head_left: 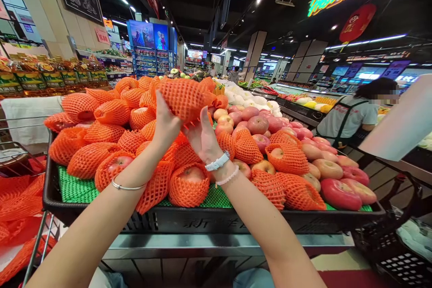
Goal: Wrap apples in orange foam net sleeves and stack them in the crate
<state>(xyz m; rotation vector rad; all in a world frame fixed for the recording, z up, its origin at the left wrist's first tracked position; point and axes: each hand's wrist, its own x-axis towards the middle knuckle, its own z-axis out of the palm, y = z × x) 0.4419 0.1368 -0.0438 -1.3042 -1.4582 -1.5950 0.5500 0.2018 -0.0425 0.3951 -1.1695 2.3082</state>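
An orange, rounded foam-net sleeve (184, 99) is held above the middle of a wide, shallow black plastic tray (168, 219), the landmark for all positions below. The sleeve bulges as though filled; its contents cannot be seen. The left hand (168, 121) is clamped on the sleeve's left end. The right hand (204, 139) is raised at the sleeve's lower right, fingers near its edge; whether it bears any load cannot be told. The hands are close together.

Status, judged from the layout: in the tray's left portion, most fruit already sits in orange foam netting (111, 112). In the right portion, pink-red round bare apples (258, 124) make up the unnetted remainder, apart from several netted ones toward the front.

A green plastic mesh liner (76, 184) shows inside the tray's front edge. Left of the tray lie loose orange foam nets (20, 207). Beyond the tray, white-netted round fruit (239, 94) is heaped. Right of the tray, a co-worker in a pale shirt and dark apron (347, 114) leans over.
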